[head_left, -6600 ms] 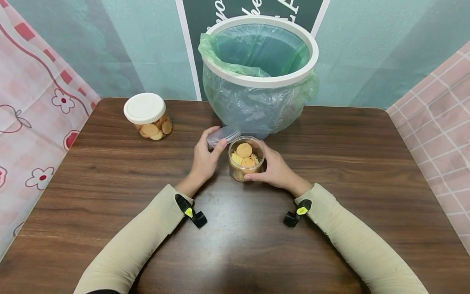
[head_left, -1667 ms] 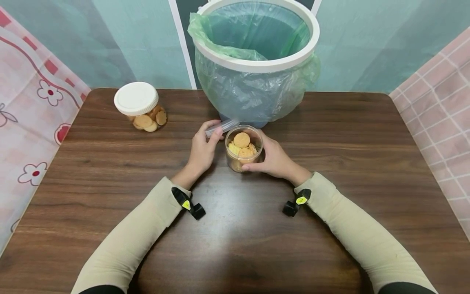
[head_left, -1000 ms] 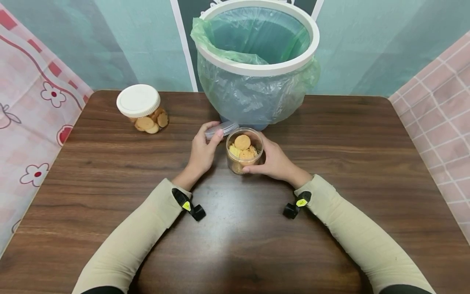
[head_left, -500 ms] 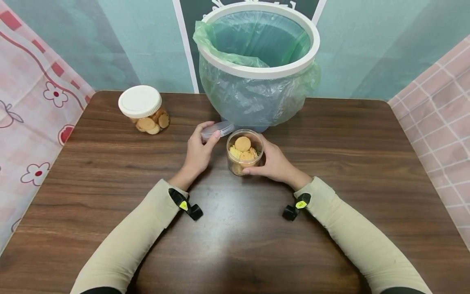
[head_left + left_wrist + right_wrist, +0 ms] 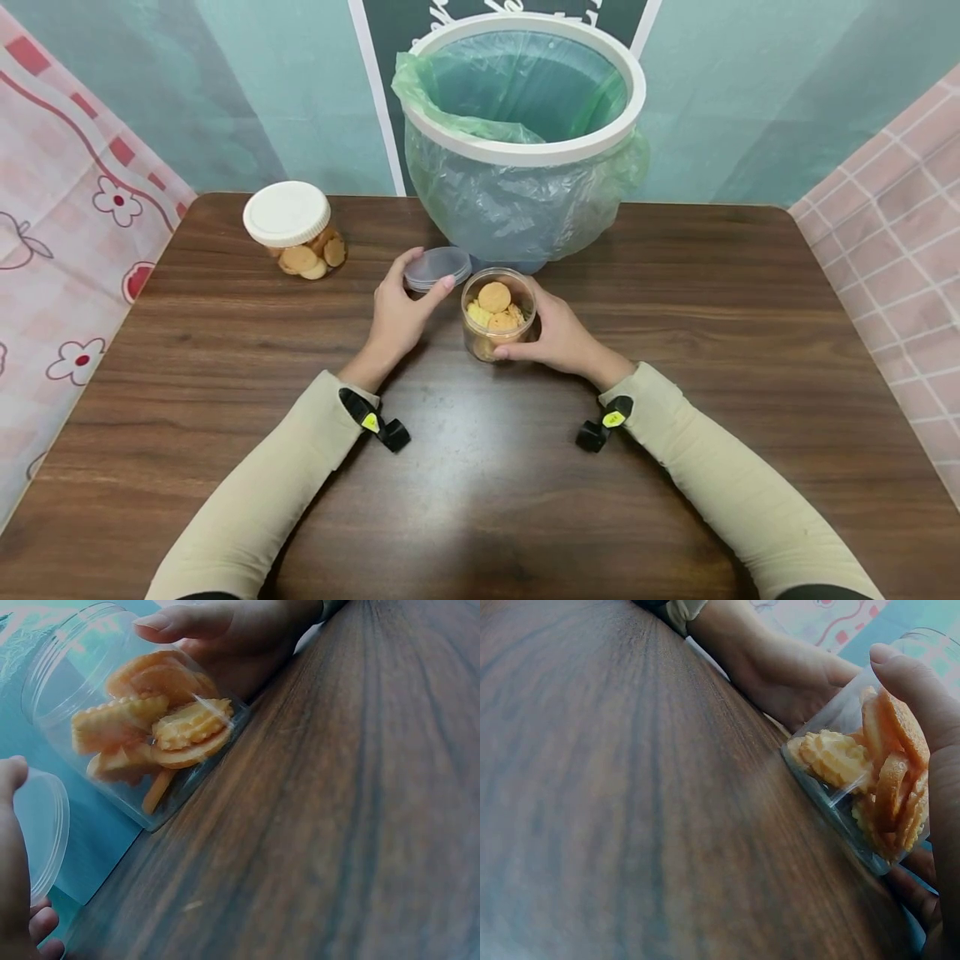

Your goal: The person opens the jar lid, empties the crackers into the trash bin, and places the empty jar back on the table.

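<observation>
In the head view my left hand (image 5: 397, 315) holds a round clear plastic lid (image 5: 437, 265) by its edge, thumb on the near side. The lid is tilted, just left of an uncovered clear jar (image 5: 482, 343). My right hand (image 5: 564, 335) grips that jar from the right, its thumb across the front. Round and ridged cookies (image 5: 494, 297) lie inside. The left wrist view shows the jar standing on the wooden table, with the lid (image 5: 46, 829) apart from its rim. In the right wrist view the right thumb and fingers wrap the jar (image 5: 836, 712).
A second jar of cookies (image 5: 303, 260) with a white screw lid (image 5: 287, 214) stands at the table's back left. Behind the hands is a bin with a white rim (image 5: 525, 152) and a green bag liner (image 5: 517, 212). Patterned cloth (image 5: 82, 275) hangs along the left side.
The left hand has drawn the clear lid to the left, away from the jar's rim, and turned its flat face more upward. The right hand keeps its grip on the jar.
</observation>
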Available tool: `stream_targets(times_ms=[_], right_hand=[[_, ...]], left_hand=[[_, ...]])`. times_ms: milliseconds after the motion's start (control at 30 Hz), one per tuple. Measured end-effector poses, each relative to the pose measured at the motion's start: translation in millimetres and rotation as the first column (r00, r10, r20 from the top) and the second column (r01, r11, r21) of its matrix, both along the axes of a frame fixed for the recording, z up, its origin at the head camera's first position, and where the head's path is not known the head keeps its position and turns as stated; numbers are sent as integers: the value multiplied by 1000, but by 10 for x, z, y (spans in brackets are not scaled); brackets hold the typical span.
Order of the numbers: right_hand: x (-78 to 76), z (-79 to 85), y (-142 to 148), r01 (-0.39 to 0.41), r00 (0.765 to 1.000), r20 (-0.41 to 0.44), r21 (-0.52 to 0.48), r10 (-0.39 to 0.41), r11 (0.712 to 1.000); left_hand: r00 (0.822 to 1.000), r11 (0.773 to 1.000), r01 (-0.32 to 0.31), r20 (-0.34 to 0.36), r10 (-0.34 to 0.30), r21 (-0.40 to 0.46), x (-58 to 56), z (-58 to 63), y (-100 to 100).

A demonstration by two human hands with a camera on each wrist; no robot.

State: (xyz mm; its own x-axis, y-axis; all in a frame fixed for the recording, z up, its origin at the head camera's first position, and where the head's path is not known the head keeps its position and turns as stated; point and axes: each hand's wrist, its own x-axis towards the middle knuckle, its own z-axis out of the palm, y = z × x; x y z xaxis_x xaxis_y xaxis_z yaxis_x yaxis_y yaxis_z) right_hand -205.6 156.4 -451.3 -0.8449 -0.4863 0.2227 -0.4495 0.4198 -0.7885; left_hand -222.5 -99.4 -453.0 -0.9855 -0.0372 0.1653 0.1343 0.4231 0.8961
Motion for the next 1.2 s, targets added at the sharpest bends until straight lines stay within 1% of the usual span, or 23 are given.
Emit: stream_targets(times_ms=[133,233,500,667,733,800,1000,1200], right_hand=[[2,-5,1,0,1000,-1,0,0,1000],[1,-17,5,1,1000,-1,4,-1,1000],[5,-25,1,1,1000,11,2,-1,1000],[-1,-21,4,2,1000,8,-6,-2,1000],[-3,-22,5,2,1000,7,-9,-2,1000],[-2,-23,4,3,1000,6,-9,-3,1000],[3,-18,5,8,1000,6,-2,-8,1000],[-2,-12,5,10,1000,5,9,-10,1000]], left_hand=[[999,999,-22,22,23,-29,6,13,12],[999,999,-27,27,28,-47,12,16,15],[999,997,-32,14,33,-74,32,20,-18],[999,996,-52,-3,52,-65,28,20,-57],[998,996,-56,1,56,-64,25,21,-68],[998,995,-55,15,56,-84,24,28,-79],[997,982,-38,62,50,-183,17,55,-132],[996,977,-12,82,30,-213,7,46,-142]])
